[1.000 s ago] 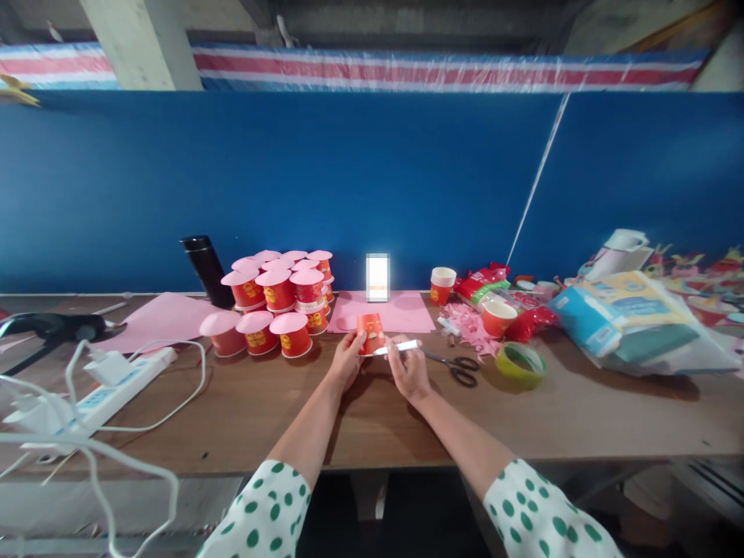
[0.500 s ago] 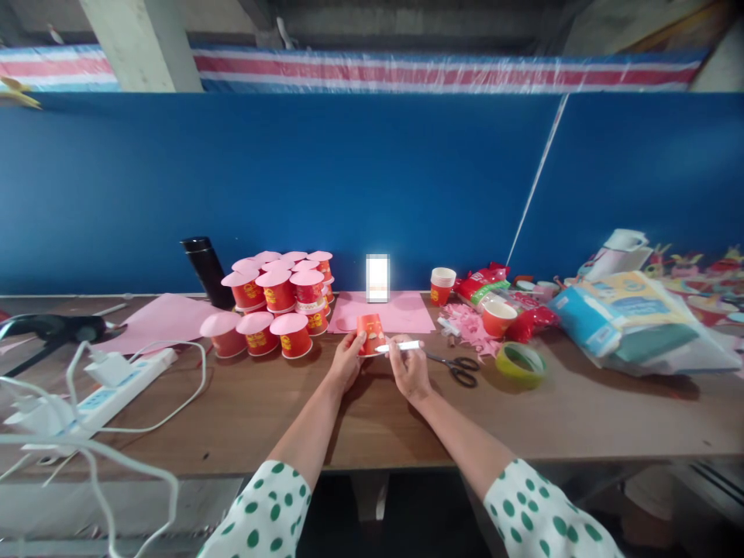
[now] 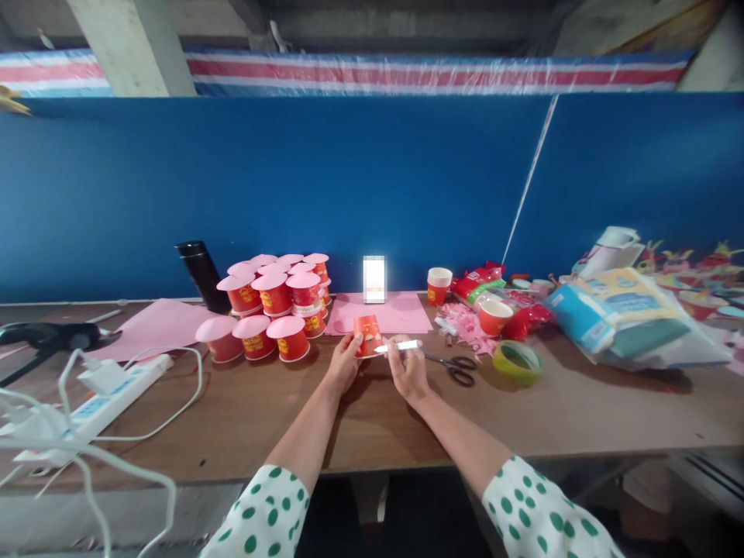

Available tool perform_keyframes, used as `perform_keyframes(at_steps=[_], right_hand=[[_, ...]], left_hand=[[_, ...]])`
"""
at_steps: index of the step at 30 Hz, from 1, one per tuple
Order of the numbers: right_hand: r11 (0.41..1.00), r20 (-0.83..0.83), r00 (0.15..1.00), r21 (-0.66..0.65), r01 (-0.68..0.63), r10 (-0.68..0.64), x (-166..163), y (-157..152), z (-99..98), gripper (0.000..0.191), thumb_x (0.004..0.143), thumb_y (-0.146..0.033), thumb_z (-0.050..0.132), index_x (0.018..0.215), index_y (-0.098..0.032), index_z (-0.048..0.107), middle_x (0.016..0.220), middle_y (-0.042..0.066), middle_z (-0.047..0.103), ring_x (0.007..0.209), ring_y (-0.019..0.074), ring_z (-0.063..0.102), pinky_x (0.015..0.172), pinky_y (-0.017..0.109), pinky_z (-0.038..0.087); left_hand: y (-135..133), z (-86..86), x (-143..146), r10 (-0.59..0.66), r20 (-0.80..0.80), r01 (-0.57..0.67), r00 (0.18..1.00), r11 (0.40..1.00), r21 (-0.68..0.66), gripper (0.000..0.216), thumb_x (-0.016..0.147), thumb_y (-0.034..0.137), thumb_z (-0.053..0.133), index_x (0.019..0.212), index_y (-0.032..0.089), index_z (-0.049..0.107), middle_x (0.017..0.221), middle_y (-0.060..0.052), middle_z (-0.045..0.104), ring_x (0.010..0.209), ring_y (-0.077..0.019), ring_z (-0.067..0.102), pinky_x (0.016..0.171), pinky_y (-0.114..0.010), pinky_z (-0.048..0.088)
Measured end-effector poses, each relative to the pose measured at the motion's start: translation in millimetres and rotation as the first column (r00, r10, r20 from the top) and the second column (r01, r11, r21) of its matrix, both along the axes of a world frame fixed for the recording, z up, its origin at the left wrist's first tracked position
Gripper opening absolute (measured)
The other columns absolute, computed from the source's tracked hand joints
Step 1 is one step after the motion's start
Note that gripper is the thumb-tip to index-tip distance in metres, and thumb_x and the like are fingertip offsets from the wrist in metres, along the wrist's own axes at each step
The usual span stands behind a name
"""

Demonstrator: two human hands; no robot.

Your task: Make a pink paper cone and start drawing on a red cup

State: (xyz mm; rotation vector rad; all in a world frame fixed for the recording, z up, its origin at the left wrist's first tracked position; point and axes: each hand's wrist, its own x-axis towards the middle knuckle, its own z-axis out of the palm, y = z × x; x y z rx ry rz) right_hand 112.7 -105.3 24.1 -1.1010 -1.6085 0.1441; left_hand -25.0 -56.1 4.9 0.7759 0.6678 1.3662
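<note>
My left hand point(image 3: 345, 361) is closed round the left side of a red paper cup point(image 3: 368, 335) with a printed pattern, held just above the table. My right hand point(image 3: 409, 373) pinches a white marker pen point(image 3: 414, 345), its tip pointing left at the cup's lower side. Whether the tip touches the cup is too small to tell. Behind the cup lies a pink paper sheet point(image 3: 410, 311). Black-handled scissors point(image 3: 459, 369) rest to the right of my right hand.
Several red cups topped with pink paper discs point(image 3: 289, 333) stand stacked at left, before a black bottle point(image 3: 201, 271). Cup stack point(image 3: 439, 288), pink shreds point(image 3: 470, 327), green tape roll point(image 3: 517, 363) and plastic packs point(image 3: 628, 318) lie right. A power strip point(image 3: 125, 391) with white cables lies left.
The view has shifted slightly. The cup is turned a little in my left hand, and the pen stays against or close to its side.
</note>
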Motion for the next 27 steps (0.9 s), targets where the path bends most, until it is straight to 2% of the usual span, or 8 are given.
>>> perform_keyframes(at_steps=[4, 11, 20, 27], right_hand=[[0.999, 0.003, 0.999, 0.007, 0.035, -0.035, 0.2, 0.4, -0.1, 0.033, 0.093, -0.031, 0.034, 0.071, -0.020, 0.056, 0.068, 0.005, 0.062, 0.064, 0.0174, 0.056, 0.070, 0.029, 0.043], [0.999, -0.012, 1.000, 0.026, 0.020, -0.019, 0.2, 1.1, -0.9, 0.031, 0.093, -0.029, 0.035, 0.073, -0.020, 0.056, 0.065, 0.004, 0.062, 0.063, 0.0178, 0.057, 0.066, 0.028, 0.043], [1.000, -0.003, 1.000, 0.019, 0.023, -0.023, 0.7, 1.9, -2.1, 0.032, 0.093, -0.031, 0.034, 0.074, -0.020, 0.057, 0.067, 0.005, 0.063, 0.065, 0.0182, 0.057, 0.071, 0.029, 0.043], [0.999, -0.025, 0.998, -0.002, 0.050, -0.050, 0.2, 1.5, -2.6, 0.033, 0.093, -0.032, 0.034, 0.074, -0.019, 0.057, 0.067, 0.005, 0.063, 0.065, 0.0181, 0.058, 0.066, 0.027, 0.043]], left_hand=[[0.5, -0.6, -0.2, -0.001, -0.001, 0.001, 1.000, 1.000, 0.006, 0.031, 0.068, 0.034, 0.073, 0.090, 0.015, 0.062, 0.090, -0.007, 0.069, 0.085, -0.0181, 0.066, 0.084, -0.033, 0.048], [-0.1, 0.8, -1.0, 0.003, 0.003, -0.003, 1.000, 1.000, -0.005, 0.030, 0.069, 0.034, 0.072, 0.090, 0.015, 0.062, 0.092, -0.007, 0.069, 0.085, -0.0176, 0.066, 0.085, -0.032, 0.048], [-0.8, 1.6, -1.0, 0.002, 0.023, -0.001, 1.000, 1.000, -0.028, 0.032, 0.069, 0.033, 0.073, 0.091, 0.014, 0.061, 0.091, -0.008, 0.070, 0.082, -0.0177, 0.066, 0.084, -0.033, 0.049], [0.0, 0.2, -2.2, 0.000, 0.014, 0.001, 1.000, 0.999, -0.033, 0.032, 0.071, 0.035, 0.071, 0.092, 0.013, 0.061, 0.089, -0.008, 0.070, 0.078, -0.0180, 0.067, 0.080, -0.032, 0.049]])
